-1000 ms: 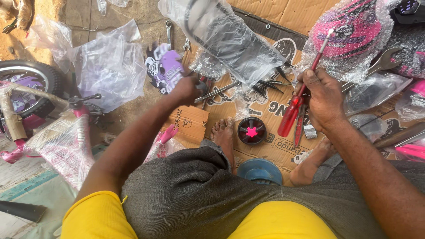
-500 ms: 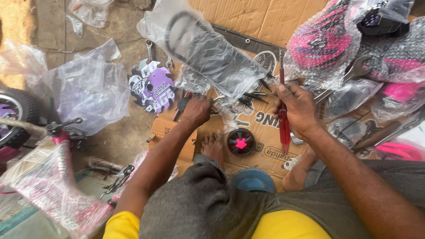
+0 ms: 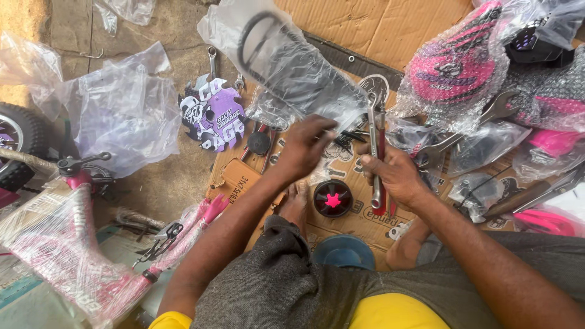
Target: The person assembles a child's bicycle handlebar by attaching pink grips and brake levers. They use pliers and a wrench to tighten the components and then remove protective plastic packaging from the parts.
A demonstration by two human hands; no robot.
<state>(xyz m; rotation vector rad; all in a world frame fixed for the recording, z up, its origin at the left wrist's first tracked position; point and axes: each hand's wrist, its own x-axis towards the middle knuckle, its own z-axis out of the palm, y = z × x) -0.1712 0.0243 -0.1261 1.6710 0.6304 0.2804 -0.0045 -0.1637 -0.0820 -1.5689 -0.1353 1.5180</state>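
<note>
Big cardboard sheet [image 3: 390,24] under everything. Your left hand [image 3: 311,145] reaches forward, fingers curled onto the clear plastic bag [image 3: 292,67]. Your right hand [image 3: 396,173] is fisted around a red-handled screwdriver [image 3: 381,152] and a wrench [image 3: 373,146], both upright, above the little black wheel [image 3: 333,198].

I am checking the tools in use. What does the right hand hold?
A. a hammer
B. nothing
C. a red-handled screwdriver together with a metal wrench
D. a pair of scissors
C: the right hand grips a red-handled screwdriver and a metal wrench together, both pointing upward.
</note>
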